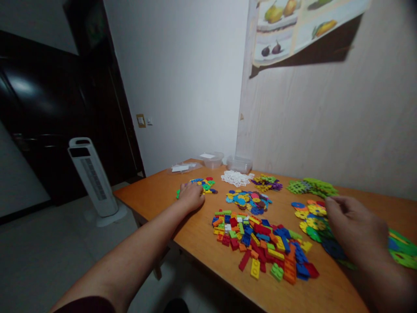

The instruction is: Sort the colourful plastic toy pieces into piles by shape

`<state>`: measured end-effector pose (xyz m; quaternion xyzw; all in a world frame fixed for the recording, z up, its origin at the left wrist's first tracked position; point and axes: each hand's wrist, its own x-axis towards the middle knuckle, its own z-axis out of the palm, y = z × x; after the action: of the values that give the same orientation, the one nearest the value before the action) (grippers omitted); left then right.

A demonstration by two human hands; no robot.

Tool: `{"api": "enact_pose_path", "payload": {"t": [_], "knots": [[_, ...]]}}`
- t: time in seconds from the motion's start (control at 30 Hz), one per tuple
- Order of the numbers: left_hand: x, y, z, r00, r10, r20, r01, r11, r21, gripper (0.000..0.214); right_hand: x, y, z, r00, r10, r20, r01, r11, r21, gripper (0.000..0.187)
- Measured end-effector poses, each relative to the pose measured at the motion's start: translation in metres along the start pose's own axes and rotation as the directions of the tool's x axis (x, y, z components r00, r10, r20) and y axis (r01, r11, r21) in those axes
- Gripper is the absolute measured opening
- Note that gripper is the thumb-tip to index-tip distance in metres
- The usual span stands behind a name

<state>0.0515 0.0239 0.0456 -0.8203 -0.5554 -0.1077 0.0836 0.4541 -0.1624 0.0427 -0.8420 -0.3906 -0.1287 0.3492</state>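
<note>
My left hand reaches far over the table, resting on a pile of small coloured plastic pieces in green, yellow, blue and red. Its fingertips are hidden from me. On the right, my right hand hovers over or beside a group of larger flower-shaped discs. Its fingers are curled in toward the thumb, and whatever they hold, if anything, is hidden. Between the hands lie a big heap of building bricks and, behind it, a pile of small round notched discs.
White pieces, purple and yellow pieces and green lattice pieces lie along the back of the wooden table. Clear plastic tubs stand by the wall. A tower fan is on the floor at left.
</note>
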Motion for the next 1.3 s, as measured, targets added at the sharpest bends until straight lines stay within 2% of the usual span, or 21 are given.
{"api": "enact_pose_path", "payload": {"t": [0.2, 0.33, 0.53, 0.87, 1.0, 1.13, 1.3], "knots": [[0.0043, 0.0013, -0.0036, 0.999, -0.042, -0.013, 0.042, 0.999, 0.015, 0.031, -0.003, -0.0054, -0.0012, 0.999, 0.032, 0.009, -0.033, 0.999, 0.017, 0.051], [0.0048, 0.0004, -0.0044, 1.0, -0.015, -0.009, 0.015, 1.0, 0.016, 0.031, -0.0026, -0.0045, 0.0007, 0.999, 0.036, 0.002, -0.036, 0.999, 0.036, 0.051], [-0.0001, -0.0022, -0.0027, 0.999, 0.039, -0.017, -0.039, 0.999, -0.004, 0.021, -0.0029, -0.0049, 0.001, 1.0, 0.029, 0.005, -0.029, 0.998, 0.052, 0.049], [0.001, 0.0051, -0.0034, 0.999, -0.014, -0.029, 0.016, 0.999, 0.036, 0.025, -0.0023, -0.0065, -0.0011, 0.999, 0.034, 0.007, -0.034, 0.999, 0.04, 0.048], [0.0004, 0.0059, -0.0029, 0.999, 0.0, -0.05, 0.002, 0.999, 0.04, 0.028, -0.0031, -0.0067, -0.0005, 0.999, 0.032, 0.012, -0.032, 0.998, 0.049, 0.048], [-0.0019, 0.0043, -0.0009, 0.998, -0.014, -0.067, 0.013, 1.0, -0.012, 0.023, -0.0045, -0.0077, -0.0003, 1.0, 0.023, 0.0, -0.023, 0.997, 0.07, 0.047], [-0.0018, -0.0002, 0.0017, 0.99, -0.098, -0.099, 0.079, 0.98, -0.181, 0.013, -0.0042, -0.0092, -0.0009, 1.0, 0.024, -0.014, -0.023, 0.997, 0.076, 0.045]]}}
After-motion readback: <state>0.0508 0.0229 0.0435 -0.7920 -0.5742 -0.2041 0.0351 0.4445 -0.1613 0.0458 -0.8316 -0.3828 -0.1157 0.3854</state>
